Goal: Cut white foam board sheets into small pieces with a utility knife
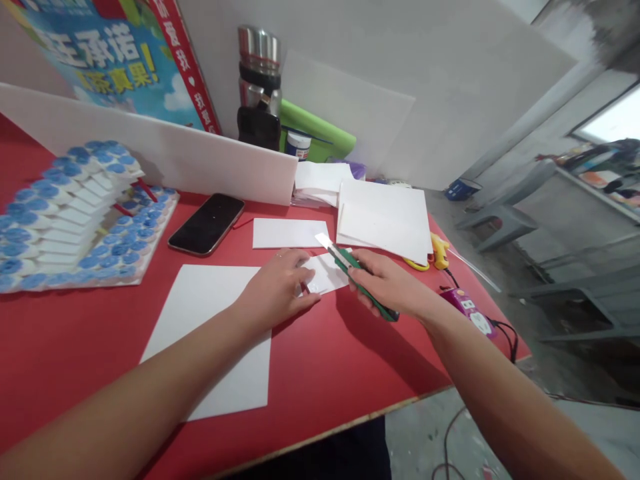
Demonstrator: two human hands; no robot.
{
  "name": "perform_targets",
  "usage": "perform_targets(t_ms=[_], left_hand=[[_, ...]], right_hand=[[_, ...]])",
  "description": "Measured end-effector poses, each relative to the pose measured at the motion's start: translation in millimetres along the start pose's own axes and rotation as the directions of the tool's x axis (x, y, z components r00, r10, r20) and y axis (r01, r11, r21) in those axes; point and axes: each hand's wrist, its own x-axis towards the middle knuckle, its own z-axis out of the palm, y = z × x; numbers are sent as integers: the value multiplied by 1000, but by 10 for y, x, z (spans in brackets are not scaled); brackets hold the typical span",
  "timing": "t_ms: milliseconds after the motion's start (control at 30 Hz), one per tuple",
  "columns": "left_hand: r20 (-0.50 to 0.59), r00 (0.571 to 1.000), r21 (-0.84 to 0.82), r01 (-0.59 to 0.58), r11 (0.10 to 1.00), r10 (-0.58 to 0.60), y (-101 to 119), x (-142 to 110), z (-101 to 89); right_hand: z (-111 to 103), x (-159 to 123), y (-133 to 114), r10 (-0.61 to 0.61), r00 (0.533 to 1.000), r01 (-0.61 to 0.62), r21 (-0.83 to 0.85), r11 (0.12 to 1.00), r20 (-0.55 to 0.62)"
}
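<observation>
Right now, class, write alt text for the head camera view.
A bare right hand holds a green utility knife, blade extended, beside a bare left hand touching small white cards on a red table.

A dark phone (pixel 207 224) lies flat on the red table (pixel 310 373), near a stepped model (pixel 83 217) covered in blue rounds along its edges. Behind stand a steel flask (pixel 260 47) and a small white-lidded jar (pixel 298 144), beside a green roll (pixel 320 130). A colourful poster (pixel 110 63) rises at the upper left. Toward the right edge sits what looks like a yellow glue gun (pixel 440 251), near a purple box (pixel 467 310) with black cords.
</observation>
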Motion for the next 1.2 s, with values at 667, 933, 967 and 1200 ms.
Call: perform_targets(t_ms=[667,933,967,1200], left_hand=[[-28,999,-13,-33,999,32,-7,5,18],[-31,999,7,-36,999,37,-23,10,19],[-29,999,10,-45,999,45,-26,11,20],[5,999,62,-41,997,41,-18,12,10]], right_hand=[[134,24,-300,68,998,-60,-452,890,0],[88,28,-509,200,974,-119,-507,854,108],[72,12,-512,199,972,-109,-512,852,124],[36,-267,-414,223,958,-75,-593,802,179]])
